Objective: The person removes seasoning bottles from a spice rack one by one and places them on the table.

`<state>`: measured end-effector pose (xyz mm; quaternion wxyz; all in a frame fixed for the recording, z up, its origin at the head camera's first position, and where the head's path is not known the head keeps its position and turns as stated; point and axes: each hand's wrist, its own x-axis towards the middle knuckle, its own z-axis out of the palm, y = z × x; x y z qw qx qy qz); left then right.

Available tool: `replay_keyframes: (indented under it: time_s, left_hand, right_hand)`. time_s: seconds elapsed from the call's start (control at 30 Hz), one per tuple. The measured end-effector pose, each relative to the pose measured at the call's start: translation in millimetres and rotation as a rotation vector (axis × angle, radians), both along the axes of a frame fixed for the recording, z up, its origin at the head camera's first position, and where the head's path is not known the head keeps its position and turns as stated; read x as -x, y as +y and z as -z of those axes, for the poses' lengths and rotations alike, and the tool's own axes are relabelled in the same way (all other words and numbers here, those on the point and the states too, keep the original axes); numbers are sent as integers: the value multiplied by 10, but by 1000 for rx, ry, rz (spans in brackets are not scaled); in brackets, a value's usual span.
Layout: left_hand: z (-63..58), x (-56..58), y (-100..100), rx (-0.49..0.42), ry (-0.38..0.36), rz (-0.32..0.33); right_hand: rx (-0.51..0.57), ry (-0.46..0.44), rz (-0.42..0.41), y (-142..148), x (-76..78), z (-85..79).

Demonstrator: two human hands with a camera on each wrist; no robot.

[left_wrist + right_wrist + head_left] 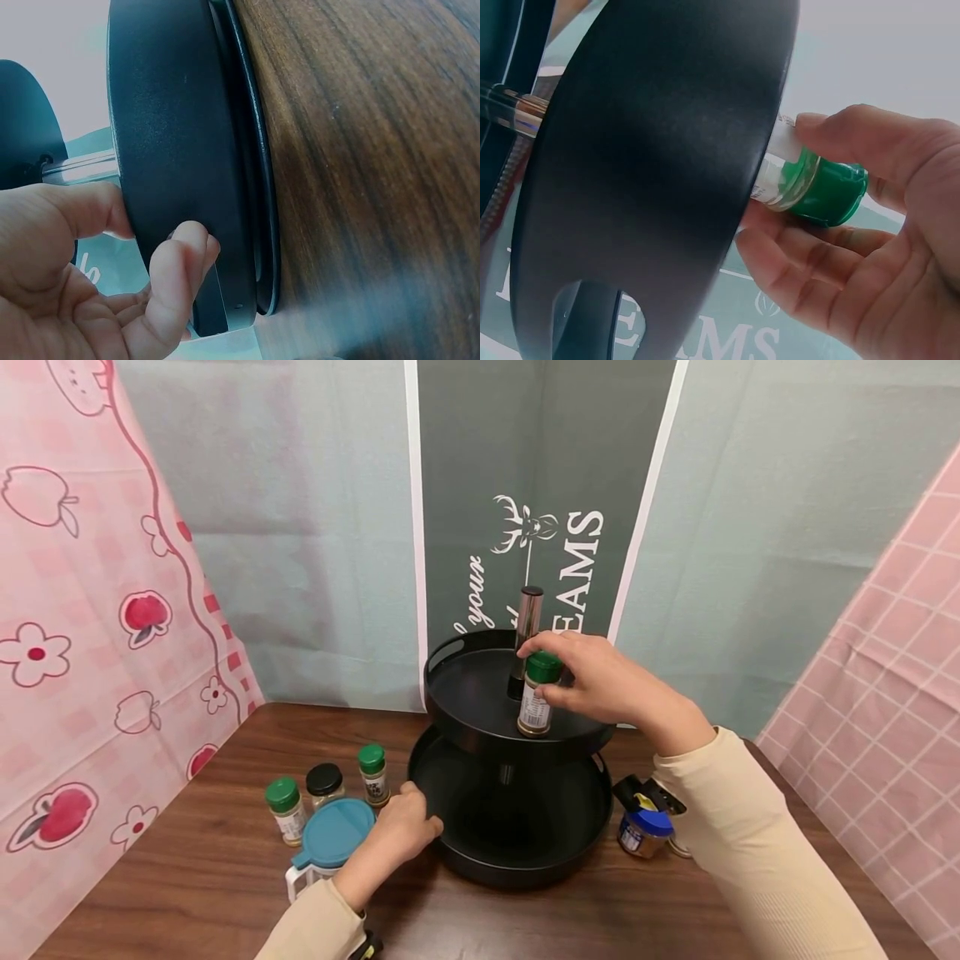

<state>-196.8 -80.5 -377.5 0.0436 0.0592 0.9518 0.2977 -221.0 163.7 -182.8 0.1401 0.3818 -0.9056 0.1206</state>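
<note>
A black two-tier round tray stand (517, 874) with a shiny metal pole (529, 618) stands on the wooden table. My right hand (607, 681) grips a green-capped spice jar (536, 706) between thumb and fingers, upright at the front of the upper tier (468, 731). In the right wrist view, the jar's green cap (831, 193) shows within the hand, while the upper tier's wall hides its lower part. At the left side of the lower tier, my left hand (402, 825) holds the rim, with thumb and curled fingers on either side of the wall (176, 135).
On the left stand two green-capped jars (287, 814) (373, 777), a black-lidded jar (325, 783) and a teal-lidded container (339, 835) with a white handle. A blue-lidded jar (643, 835) stands right of the stand, near another partly hidden jar. Fabric hangs behind the table.
</note>
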Motion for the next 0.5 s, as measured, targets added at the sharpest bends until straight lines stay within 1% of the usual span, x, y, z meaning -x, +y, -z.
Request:
replay_keyframes:
  time_s: [0.17, 0.33, 0.5]
  left_hand:
    - [-14, -7, 11, -1, -7, -8]
    - [-15, -8, 12, -1, -15, -9]
    - [-16, -2, 12, 10, -23, -18]
  right_hand:
    - [9, 5, -25, 6, -3, -13]
    - [45, -5, -48, 16, -36, -67]
    - [112, 36, -68, 48, -58, -119]
